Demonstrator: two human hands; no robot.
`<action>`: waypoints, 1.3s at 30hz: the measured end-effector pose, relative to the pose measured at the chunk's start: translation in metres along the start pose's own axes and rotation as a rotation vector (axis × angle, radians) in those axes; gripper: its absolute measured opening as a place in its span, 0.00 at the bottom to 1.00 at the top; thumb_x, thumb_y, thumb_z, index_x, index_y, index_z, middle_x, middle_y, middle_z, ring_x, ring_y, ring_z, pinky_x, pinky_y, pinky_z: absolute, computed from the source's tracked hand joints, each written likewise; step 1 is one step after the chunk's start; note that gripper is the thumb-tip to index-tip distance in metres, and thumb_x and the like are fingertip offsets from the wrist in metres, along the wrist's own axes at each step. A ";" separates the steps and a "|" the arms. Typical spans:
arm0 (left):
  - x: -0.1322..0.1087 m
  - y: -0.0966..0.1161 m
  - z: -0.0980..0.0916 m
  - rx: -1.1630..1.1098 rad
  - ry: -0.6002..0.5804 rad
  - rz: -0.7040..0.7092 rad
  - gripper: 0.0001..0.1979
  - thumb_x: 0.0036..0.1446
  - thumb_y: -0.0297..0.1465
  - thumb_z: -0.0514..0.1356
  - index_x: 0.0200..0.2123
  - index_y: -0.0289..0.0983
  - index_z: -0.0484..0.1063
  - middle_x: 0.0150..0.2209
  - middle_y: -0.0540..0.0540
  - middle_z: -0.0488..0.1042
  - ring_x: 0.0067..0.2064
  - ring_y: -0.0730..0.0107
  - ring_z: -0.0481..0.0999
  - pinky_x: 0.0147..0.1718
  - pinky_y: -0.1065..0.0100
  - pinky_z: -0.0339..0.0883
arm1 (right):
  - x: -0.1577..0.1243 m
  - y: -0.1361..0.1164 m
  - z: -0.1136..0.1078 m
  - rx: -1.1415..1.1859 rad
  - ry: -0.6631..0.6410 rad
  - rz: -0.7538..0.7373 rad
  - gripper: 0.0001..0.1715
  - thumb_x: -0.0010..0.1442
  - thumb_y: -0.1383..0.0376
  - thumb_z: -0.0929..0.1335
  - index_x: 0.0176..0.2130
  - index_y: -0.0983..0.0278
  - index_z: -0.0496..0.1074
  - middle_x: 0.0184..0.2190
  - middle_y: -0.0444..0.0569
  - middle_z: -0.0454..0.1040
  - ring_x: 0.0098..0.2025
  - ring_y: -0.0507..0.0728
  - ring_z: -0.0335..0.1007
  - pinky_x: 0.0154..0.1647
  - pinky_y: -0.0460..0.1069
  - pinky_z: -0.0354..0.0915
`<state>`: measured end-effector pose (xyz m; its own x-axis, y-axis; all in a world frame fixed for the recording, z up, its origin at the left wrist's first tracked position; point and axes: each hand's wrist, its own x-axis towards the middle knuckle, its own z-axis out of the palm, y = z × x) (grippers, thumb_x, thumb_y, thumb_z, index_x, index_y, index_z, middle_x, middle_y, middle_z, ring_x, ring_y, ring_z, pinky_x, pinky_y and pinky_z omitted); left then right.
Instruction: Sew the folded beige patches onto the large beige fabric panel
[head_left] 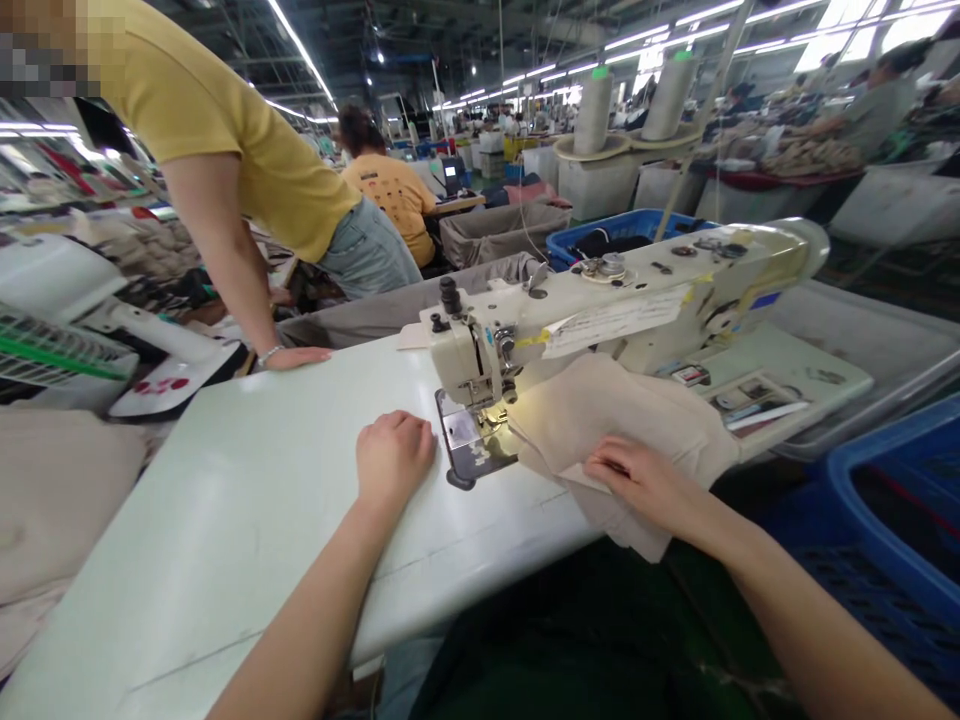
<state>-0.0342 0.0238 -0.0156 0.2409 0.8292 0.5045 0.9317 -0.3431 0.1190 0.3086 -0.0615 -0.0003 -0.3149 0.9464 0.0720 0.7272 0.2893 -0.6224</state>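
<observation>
My left hand rests on the pale sewing table, just left of the needle plate. Its fingers are curled closed, and nothing shows in them. To the right of the needle, my right hand pinches the near edge of a beige fabric piece. That fabric spreads over the table under the arm of the sewing machine, and part of it hangs over the front edge. The machine's lamp lights the presser foot, and the fabric's left tip lies close beside it.
A person in a yellow shirt leans with a hand on the table's far left edge. A white fan and beige cloth are at left. Blue baskets stand at right; thread cones stand behind the machine.
</observation>
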 end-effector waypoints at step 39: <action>-0.079 -0.011 -0.076 -0.745 -0.399 -0.277 0.15 0.64 0.40 0.55 0.38 0.42 0.80 0.38 0.46 0.82 0.39 0.61 0.79 0.42 0.64 0.73 | 0.039 -0.059 0.081 0.549 0.166 0.276 0.20 0.54 0.50 0.72 0.42 0.60 0.70 0.35 0.49 0.80 0.37 0.59 0.79 0.39 0.53 0.75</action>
<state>-0.0841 -0.0713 0.0084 0.2396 0.9692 0.0562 0.5850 -0.1903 0.7884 0.2045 -0.0533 -0.0241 -0.0296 0.9980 -0.0559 0.3356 -0.0428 -0.9410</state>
